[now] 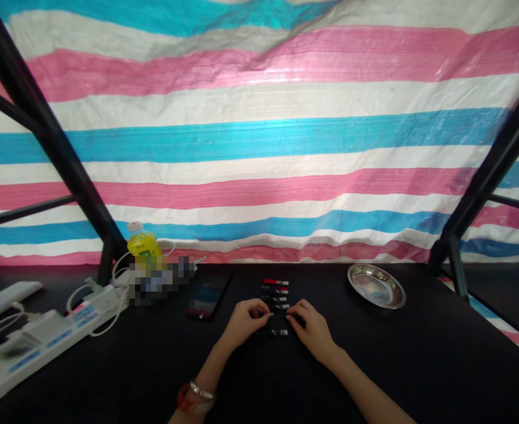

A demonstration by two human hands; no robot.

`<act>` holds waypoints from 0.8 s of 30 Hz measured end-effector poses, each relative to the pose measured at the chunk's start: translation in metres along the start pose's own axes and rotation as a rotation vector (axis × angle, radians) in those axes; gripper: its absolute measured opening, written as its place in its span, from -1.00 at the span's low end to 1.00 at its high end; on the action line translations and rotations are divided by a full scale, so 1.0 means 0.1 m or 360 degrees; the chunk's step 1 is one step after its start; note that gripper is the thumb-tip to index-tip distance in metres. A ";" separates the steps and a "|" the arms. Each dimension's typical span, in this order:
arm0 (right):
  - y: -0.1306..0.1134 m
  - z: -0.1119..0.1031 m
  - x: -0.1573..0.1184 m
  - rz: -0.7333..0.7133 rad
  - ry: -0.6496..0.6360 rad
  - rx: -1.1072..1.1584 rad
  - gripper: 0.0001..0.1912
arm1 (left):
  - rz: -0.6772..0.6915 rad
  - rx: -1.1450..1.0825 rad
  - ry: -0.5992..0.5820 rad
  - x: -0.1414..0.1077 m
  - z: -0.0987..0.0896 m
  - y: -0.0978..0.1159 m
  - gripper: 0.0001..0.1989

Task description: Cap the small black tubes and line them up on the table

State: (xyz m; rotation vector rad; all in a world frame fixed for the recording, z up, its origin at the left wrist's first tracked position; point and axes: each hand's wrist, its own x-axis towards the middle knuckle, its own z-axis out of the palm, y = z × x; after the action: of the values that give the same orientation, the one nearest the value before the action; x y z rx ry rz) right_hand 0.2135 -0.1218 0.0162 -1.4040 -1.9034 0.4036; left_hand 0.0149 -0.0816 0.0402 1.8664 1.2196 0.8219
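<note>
Several short, slim, pen-like tubes lie one behind another on the black table, including a red tube [275, 282] farthest away and a black tube [278, 333] nearest me. White print shows at their right ends. My left hand [247, 325] is closed in a pinch beside the row, with a small pale tip at its fingertips. Facing it, my right hand [311, 330] is also pinched, its fingertips close to a thin dark piece. A narrow gap separates the two hands. What either hand holds is too small and dark to name.
A phone [210, 295] lies left of the tubes, and a shiny metal dish [376, 287] sits at the right. Farther left are a yellow bottle [144, 246], a blurred patch and a white power strip [58, 340] with cables. A striped sheet [259, 141] hangs behind.
</note>
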 end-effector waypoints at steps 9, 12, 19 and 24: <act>-0.03 -0.02 -0.01 0.0000 -0.0004 0.0061 -0.85 | 0.0043 0.0022 -0.0001 -0.01 -0.01 0.01 -0.78; -0.02 -0.01 -0.01 -0.0028 0.0024 0.0081 -0.85 | 0.0040 0.0052 -0.0006 -0.01 0.01 0.01 -0.77; -0.01 0.02 -0.03 -0.0104 0.0123 0.0272 -0.80 | 0.0138 0.0027 0.0046 -0.01 0.01 0.01 -0.76; -0.07 0.03 -0.04 -0.0124 0.0080 0.0410 -0.79 | 0.0140 -0.0023 0.0109 -0.02 0.03 0.03 -0.77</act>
State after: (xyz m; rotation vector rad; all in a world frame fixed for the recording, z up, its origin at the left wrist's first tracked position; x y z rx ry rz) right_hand 0.2068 -0.1281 0.0171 -1.1574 -1.7875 0.5495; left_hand 0.0179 -0.0845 0.0407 1.9056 1.1768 0.9467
